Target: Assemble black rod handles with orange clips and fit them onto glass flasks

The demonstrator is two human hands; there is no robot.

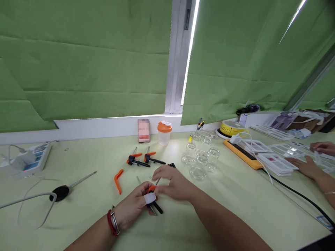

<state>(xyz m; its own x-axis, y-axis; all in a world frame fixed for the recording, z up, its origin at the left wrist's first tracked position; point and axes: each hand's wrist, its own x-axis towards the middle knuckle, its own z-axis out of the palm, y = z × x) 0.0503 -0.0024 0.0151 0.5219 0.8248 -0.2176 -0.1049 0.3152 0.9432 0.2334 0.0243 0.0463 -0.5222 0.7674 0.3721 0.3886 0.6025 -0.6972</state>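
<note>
Our one view looks out from the person's head, facing forward and down across the worktop (86, 223), with the left hand (133, 204) and the right hand (172, 183) near us, low in the middle. Wide in its sweep, it takes us past them to the green blinds (86, 59), which fill most of the upper half, and rightward to a co-worker's hand (306, 167), farther off
</note>
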